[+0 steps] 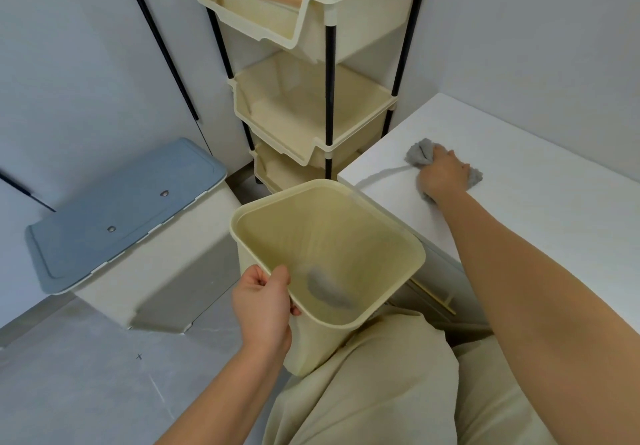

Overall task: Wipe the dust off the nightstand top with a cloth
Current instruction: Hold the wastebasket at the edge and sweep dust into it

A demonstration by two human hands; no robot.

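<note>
The white nightstand top (540, 209) fills the right side. My right hand (441, 176) presses a bunched grey cloth (419, 154) onto it near the left edge. A thin grey streak of dust (382, 172) runs from the cloth toward the top's front-left corner. My left hand (263, 304) grips the near rim of a cream plastic bin (391, 236), held tilted just below that corner. A grey clump (329, 290) lies blurred inside the bin.
A cream tiered shelf rack (311, 105) on black poles stands against the wall left of the nightstand. A lidded storage box with a blue-grey lid (124, 209) sits on the grey floor at left. My beige-trousered knees (398, 385) are below the bin.
</note>
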